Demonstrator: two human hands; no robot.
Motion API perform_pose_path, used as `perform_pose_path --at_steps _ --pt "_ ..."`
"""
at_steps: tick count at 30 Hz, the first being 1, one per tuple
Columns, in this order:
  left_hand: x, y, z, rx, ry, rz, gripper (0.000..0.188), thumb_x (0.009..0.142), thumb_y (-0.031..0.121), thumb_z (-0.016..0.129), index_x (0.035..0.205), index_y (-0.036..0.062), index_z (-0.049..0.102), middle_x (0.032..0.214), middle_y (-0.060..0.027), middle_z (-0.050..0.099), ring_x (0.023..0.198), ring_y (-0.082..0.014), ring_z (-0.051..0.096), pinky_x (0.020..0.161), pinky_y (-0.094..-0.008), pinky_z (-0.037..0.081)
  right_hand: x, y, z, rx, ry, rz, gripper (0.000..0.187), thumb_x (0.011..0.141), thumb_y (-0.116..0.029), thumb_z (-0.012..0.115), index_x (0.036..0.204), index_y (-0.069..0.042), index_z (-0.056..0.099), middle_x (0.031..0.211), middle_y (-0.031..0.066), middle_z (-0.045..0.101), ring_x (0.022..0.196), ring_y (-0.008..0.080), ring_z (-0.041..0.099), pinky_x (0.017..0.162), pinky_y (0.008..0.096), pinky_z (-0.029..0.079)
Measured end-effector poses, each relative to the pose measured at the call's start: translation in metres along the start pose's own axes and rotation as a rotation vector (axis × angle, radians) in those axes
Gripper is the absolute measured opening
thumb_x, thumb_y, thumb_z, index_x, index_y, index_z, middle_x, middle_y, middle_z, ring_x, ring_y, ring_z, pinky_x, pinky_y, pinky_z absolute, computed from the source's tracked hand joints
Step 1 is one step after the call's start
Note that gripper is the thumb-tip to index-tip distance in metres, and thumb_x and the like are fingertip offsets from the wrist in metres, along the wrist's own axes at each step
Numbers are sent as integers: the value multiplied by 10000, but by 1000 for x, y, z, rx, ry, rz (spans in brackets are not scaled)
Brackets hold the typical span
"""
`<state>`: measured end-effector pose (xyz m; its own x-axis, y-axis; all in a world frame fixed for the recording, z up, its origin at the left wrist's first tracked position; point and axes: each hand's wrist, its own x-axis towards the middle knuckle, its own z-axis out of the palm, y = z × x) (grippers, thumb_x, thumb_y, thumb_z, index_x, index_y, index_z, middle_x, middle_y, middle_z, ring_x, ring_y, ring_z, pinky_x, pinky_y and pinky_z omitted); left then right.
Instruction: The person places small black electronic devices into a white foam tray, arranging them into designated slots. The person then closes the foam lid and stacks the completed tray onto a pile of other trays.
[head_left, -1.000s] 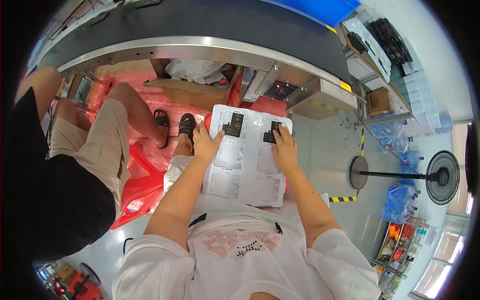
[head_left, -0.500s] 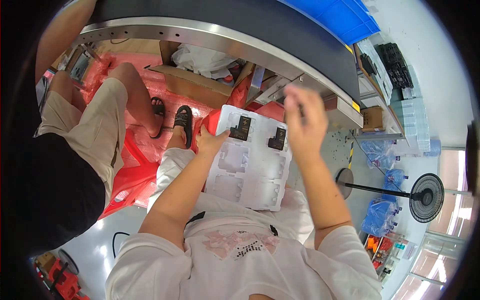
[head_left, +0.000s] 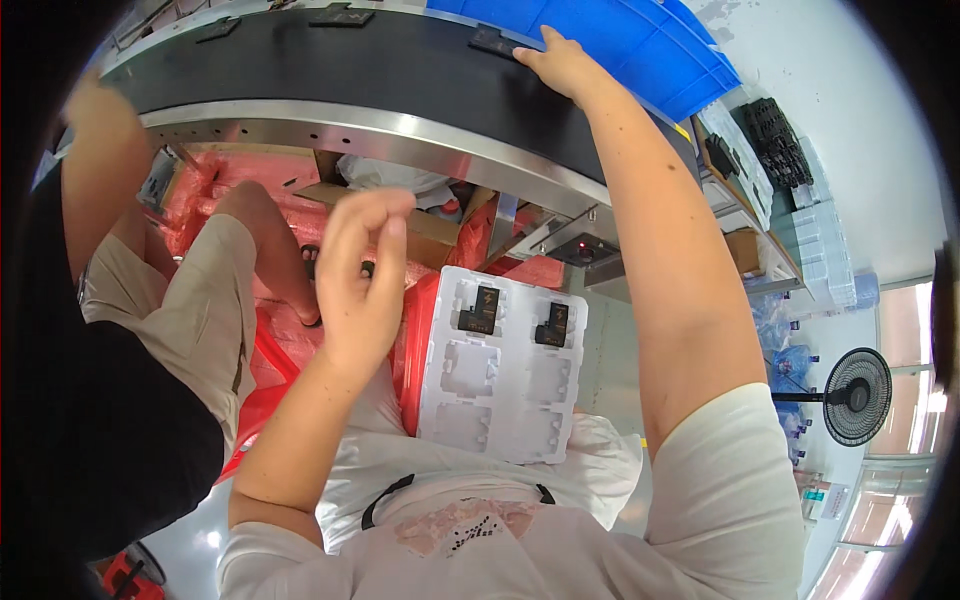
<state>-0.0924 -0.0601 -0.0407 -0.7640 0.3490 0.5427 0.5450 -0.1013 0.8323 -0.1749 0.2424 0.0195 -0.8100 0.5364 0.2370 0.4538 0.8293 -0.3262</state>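
Observation:
A white moulded tray (head_left: 510, 385) with several recesses rests on my lap; its two far recesses each hold a black battery, the left one (head_left: 478, 312) and the right one (head_left: 554, 324). My right hand (head_left: 562, 62) reaches far over the dark conveyor belt (head_left: 400, 70). Its thumb and forefinger are at the end of another black battery (head_left: 492, 41) lying on the belt. In the air left of the tray, my left hand (head_left: 360, 275) is raised, fingers bent, thumb apart, with nothing visible in it.
More black batteries (head_left: 341, 15) lie farther left on the belt. A blue crate (head_left: 640, 50) stands beyond it. A co-worker's arm (head_left: 105, 170) is at the left. Under the belt sits a cardboard box (head_left: 420, 225); a standing fan (head_left: 856, 396) is at the right.
My left hand has let go of the tray and lifted. My right hand has moved up and away to the battery on the belt. The co-worker's arm has shifted too.

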Motion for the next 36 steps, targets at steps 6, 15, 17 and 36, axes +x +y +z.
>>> perform_pose_path --at_steps 6,15,17,36 --pt "110 -2 6 215 155 285 181 896 131 525 1004 22 620 938 -46 620 876 -113 566 813 -245 421 1 25 -13 63 -18 -39 439 704 -297 718 1015 -16 585 981 176 616 950 300 582 827 367 450" --pt "235 -101 49 1058 -522 369 372 794 6 469 1130 95 600 1207 -174 534 1090 -322 531 905 -361 432 -195 23 -97 650 96 -6 201 749 -57 667 939 -7 624 761 -28 544 665 50 480 605 182 395" --pt "234 -85 55 1002 -659 228 381 807 19 462 1146 124 598 1180 -176 553 1087 -321 536 905 -377 431 -246 44 -97 975 -115 11 302 764 26 618 1059 -21 570 986 -6 582 765 46 498 643 189 414" --pt "98 61 62 340 -564 -30 296 822 276 642 1005 44 663 938 -26 653 899 -96 567 803 -250 426 -413 180 74 570 -245 281 201 765 -42 608 961 -38 651 940 119 589 851 257 578 759 313 455"
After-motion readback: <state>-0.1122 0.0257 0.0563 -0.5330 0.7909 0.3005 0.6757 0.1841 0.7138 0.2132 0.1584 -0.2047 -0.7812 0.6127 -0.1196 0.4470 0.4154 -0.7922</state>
